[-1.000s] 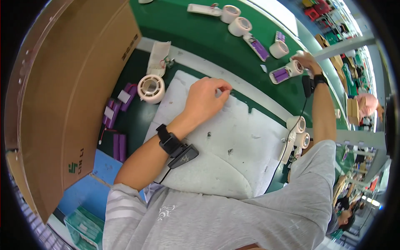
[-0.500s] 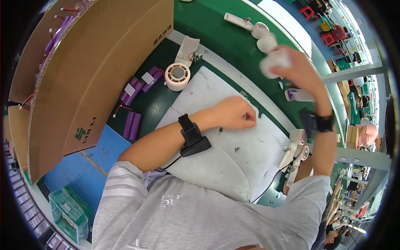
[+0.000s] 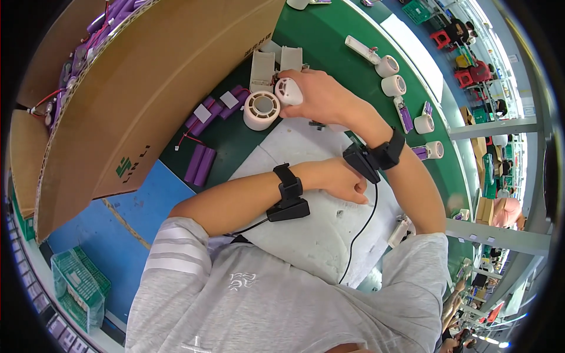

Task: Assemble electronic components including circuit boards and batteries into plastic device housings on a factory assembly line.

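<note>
My right hand (image 3: pixel 326 100) is closed around a white vented fan head (image 3: pixel 289 91) at the far side of the mat. The held fan head is right beside a larger white round fan head (image 3: pixel 262 109) standing on the bench. Two open white handle shells (image 3: pixel 262 70) lie just behind them, with a small circuit board partly hidden by my fingers. My left hand (image 3: pixel 341 179) lies on the white foam mat (image 3: pixel 318 235), its fingers curled into a loose fist with nothing visible in it. The right wrist's black strapped device partly overlaps the left hand.
Purple battery packs (image 3: pixel 200 165) with red wires lie left of the fan heads. A tall cardboard box (image 3: pixel 135 100) stands at the left, holding more packs. Several white fan units (image 3: pixel 393 86) line the green bench at the right. A black cable (image 3: pixel 359 235) crosses the mat.
My right hand has swung left from the row of fan units at the right, carrying a white fan head to the large one. My left hand stays curled on the mat.
</note>
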A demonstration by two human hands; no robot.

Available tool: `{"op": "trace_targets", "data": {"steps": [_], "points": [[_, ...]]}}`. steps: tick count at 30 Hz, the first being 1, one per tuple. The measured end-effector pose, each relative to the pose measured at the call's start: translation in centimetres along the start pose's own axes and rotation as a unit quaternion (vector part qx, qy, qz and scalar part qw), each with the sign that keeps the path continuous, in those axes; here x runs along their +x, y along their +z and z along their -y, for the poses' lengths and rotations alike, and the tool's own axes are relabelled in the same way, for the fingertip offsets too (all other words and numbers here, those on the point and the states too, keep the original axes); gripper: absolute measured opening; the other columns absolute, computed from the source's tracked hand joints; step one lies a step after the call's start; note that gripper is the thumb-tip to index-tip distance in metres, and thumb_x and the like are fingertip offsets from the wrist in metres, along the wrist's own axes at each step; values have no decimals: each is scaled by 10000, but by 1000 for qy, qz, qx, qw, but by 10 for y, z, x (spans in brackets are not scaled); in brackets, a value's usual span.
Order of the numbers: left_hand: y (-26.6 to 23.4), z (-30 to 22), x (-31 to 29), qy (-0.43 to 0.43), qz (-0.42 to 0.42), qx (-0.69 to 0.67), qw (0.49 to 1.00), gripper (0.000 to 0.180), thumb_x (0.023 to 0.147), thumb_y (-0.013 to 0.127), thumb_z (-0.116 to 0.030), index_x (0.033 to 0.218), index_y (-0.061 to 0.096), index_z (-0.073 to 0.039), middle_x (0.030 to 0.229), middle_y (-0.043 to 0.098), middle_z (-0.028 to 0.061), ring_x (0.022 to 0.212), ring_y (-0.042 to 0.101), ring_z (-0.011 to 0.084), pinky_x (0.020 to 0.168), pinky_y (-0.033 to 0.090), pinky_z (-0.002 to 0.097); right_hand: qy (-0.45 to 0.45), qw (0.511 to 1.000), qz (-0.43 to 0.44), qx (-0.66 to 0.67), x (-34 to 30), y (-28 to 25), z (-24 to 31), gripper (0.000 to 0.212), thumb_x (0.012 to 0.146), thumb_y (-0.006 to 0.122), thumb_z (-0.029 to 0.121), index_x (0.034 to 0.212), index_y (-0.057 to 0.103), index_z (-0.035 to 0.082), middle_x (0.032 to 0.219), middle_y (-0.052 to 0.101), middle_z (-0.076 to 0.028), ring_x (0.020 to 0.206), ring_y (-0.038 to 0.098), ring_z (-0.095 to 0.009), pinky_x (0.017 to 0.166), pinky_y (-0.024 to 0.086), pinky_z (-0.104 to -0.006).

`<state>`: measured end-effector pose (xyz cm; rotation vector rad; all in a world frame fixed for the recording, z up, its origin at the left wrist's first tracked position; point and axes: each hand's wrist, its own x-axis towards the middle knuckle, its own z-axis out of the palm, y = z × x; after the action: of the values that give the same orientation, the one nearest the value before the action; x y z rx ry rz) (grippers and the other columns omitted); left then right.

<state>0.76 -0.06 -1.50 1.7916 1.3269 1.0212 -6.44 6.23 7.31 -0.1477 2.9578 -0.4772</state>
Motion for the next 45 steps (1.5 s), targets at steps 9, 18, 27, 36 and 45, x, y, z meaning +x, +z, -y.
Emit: {"op": "trace_targets", "data": {"steps": [9, 18, 27, 36, 45], "points": [[-9, -9, -2, 23, -31, 25, 999, 314, 808, 650, -345, 719, 673, -44, 706, 655, 105, 657, 618, 265, 624, 482, 386, -68, 990, -120, 29, -64, -30, 6, 486, 695, 818, 180, 1081, 557, 44, 982, 607, -101, 861, 617, -316, 784, 509, -367], [-5, -10, -4, 62, -45, 21, 997, 317, 810, 658, -329, 702, 684, -32, 647, 642, 86, 600, 602, 238, 590, 470, 361, 56, 962, -238, 118, -134, -9, -10, 427, 662, 845, 110, 947, 537, 31, 1094, 655, -106, 960, 648, -256, 794, 518, -342], [-14, -48, -14, -18, 163, -69, 984, 295, 820, 662, -322, 769, 704, -35, 652, 654, 78, 608, 603, 232, 604, 477, 357, 65, 961, -264, 56, -162, 24, -9, 343, 717, 790, 80, 838, 473, 30, 1105, 658, -121, 1091, 618, -308, 860, 517, -347], [-49, -101, -103, 17, -34, -3, 999, 192, 835, 673, -194, 930, 697, -28, 980, 692, 110, 862, 654, 266, 783, 510, 367, -63, 971, -198, 116, -128, 47, 1, 251, 777, 725, 106, 981, 585, 64, 1258, 580, -154, 1248, 497, -345, 984, 445, -389], [-49, -92, -228, -251, -490, 317, 773, 250, 743, 730, -73, 989, 685, -59, 1014, 626, 115, 900, 585, 283, 791, 483, 374, 29, 952, -306, 16, -118, -8, -58, 306, 804, 693, 145, 1065, 586, 27, 1179, 594, -152, 1078, 567, -347, 920, 457, -390]]}}
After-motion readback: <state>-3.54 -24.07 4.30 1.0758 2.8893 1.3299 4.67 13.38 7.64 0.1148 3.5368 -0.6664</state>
